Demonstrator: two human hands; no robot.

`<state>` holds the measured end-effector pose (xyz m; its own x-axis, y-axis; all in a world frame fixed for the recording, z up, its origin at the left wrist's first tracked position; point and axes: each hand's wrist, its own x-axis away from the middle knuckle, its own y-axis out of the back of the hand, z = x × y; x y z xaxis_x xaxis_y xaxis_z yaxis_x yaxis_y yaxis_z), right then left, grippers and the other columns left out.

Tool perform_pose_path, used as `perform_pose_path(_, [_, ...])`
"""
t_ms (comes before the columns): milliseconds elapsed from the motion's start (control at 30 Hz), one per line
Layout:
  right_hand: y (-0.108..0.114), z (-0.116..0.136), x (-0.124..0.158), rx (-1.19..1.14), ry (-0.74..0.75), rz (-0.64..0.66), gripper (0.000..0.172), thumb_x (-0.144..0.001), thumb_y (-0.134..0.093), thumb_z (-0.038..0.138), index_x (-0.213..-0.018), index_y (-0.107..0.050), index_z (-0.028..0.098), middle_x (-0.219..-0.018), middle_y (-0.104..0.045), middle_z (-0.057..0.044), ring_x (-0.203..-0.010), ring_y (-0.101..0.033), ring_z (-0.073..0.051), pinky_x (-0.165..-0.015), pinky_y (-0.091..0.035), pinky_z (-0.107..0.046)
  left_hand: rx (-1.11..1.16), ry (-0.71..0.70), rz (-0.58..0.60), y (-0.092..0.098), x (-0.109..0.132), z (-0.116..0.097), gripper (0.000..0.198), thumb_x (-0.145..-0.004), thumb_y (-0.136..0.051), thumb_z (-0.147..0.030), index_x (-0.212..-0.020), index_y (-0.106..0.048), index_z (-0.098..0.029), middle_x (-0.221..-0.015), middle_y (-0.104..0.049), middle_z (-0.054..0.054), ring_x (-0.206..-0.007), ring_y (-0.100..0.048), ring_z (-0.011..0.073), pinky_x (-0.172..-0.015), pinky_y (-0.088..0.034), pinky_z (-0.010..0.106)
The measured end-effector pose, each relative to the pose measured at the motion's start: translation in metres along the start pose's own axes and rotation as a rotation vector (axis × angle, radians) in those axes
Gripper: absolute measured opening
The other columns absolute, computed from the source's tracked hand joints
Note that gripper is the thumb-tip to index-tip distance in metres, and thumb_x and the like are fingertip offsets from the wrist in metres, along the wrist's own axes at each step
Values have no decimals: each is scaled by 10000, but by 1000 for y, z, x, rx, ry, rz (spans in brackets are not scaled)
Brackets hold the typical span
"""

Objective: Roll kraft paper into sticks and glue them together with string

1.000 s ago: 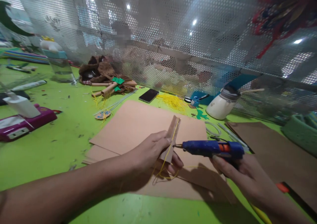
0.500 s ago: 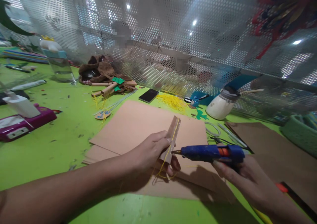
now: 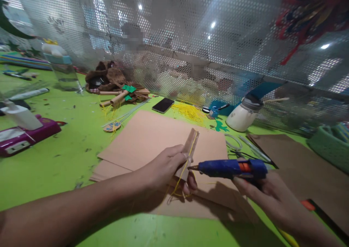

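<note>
My left hand (image 3: 169, 163) pinches a narrow brown paper strip (image 3: 192, 140), holding it tilted above flat sheets of tan paper (image 3: 152, 130). Along the strip runs a yellow string (image 3: 194, 145), its loose end looping below my fingers. My right hand (image 3: 272, 196) is wrapped round a blue hot glue gun (image 3: 220, 168). The gun's metal nozzle is at the strip's right edge, close to the string; whether it touches cannot be made out.
Behind the paper lie a phone (image 3: 163, 105), yellow shredded strands (image 3: 189, 113) and a small blue jar (image 3: 214, 112). A white jar (image 3: 242, 116) stands back right, near brown sheets (image 3: 294, 156). At the left are a purple power strip (image 3: 49, 130) and a bottle (image 3: 64, 72).
Almost nothing differs. The glue gun and my right hand have shifted very slightly left, along with the whole view; both hands keep their holds.
</note>
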<state>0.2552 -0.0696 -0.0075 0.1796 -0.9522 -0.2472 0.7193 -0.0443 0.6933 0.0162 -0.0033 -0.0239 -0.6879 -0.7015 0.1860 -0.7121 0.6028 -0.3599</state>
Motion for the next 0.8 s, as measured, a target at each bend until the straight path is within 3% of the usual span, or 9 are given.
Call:
perform_pose_path(167, [1,-9,6,-45,-26,9,304,-835,-583,344,-1103,-631,210,-960,-705,-79,-900,-666,-239,-742,-573,-294,5,-24,6,-1,0,1,200,-887,-431,-373,-885,-491,-183,-679,-601,42,-582,-566,159,-559,-446,285])
perform_pose_path(400, [2,-3,-7,-2,-29,-43,253,-873,-518,352,-947,-669,164,-685,-652,-55,-671,-650,-206,-554,-552,-255,25,7,18,2,0,2,189,-909,-346,-362,-961,-440,-206,-665,-609,45,-534,-552,170,-523,-463,319])
perform_pose_path(567, [-2,6,-5,-60,0,-57,212,-859,-539,355,-895,-660,185,-675,-637,-42,-726,-658,-211,-634,-566,-269,-5,6,23,3,0,1,223,-904,-352,-378,-975,-454,-193,-666,-606,52,-516,-541,158,-506,-455,295])
perform_pose_path(800, [2,-10,4,-47,14,42,307,-841,-580,340,-1119,-638,222,-852,-697,-68,-782,-673,-211,-677,-580,-283,-22,9,-18,1,-1,-2,183,-896,-369,-333,-939,-483,-196,-658,-598,50,-545,-559,153,-524,-445,268])
